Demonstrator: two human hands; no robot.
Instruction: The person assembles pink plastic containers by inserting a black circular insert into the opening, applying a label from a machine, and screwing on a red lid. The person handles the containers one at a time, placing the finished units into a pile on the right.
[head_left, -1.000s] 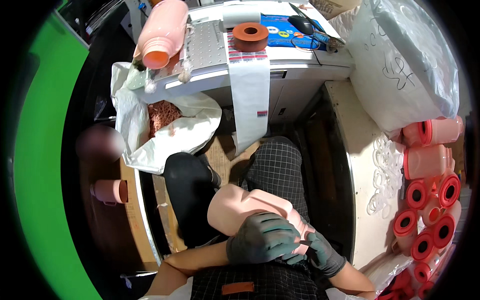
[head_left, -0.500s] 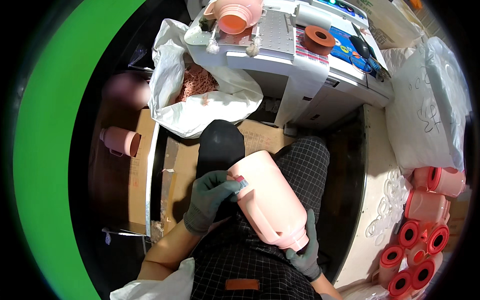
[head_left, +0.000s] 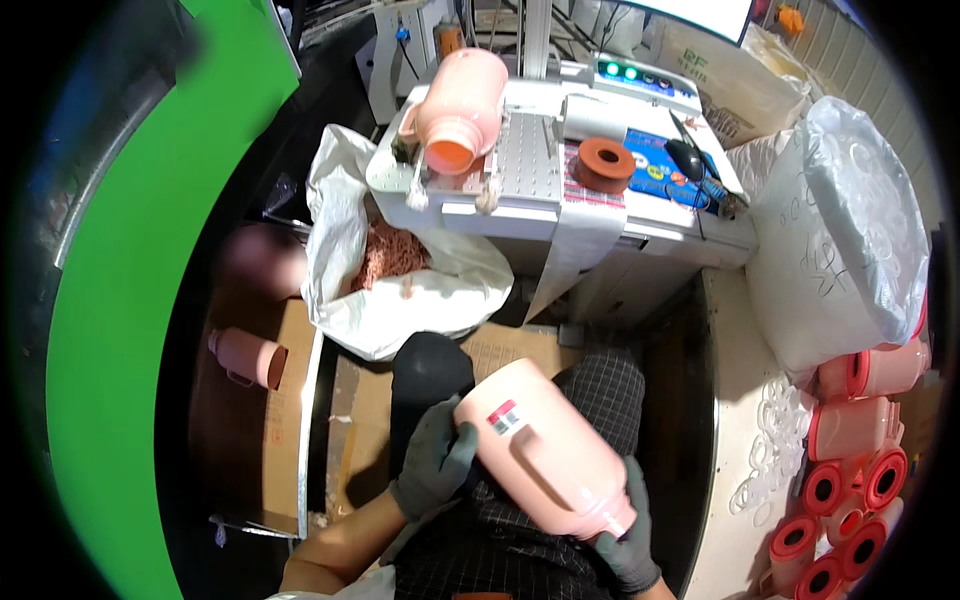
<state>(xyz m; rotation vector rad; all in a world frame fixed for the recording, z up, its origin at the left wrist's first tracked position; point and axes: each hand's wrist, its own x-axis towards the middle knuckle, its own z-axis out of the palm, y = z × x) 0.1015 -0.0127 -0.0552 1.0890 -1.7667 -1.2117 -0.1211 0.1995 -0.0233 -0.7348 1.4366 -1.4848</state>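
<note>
A pink plastic jug shell with a side handle lies tilted over my lap, its wide end up to the left and its narrow neck down to the right. A small red and white sticker sits flat on its wall above the handle. My left hand, in a grey glove, grips the shell's wide end by its left edge. Around the neck end closes my right hand, gloved too, its fingers partly hidden behind the shell.
Ahead, another pink shell lies on a white machine, beside an orange-brown roll. A white sack holds pink scraps. Pink shells with red rims, white rings and a plastic bag are at right.
My left hand has left the sticker, which now lies flat on the shell, and moved to the shell's edge. The shell has turned slightly. The view has tilted up.
</note>
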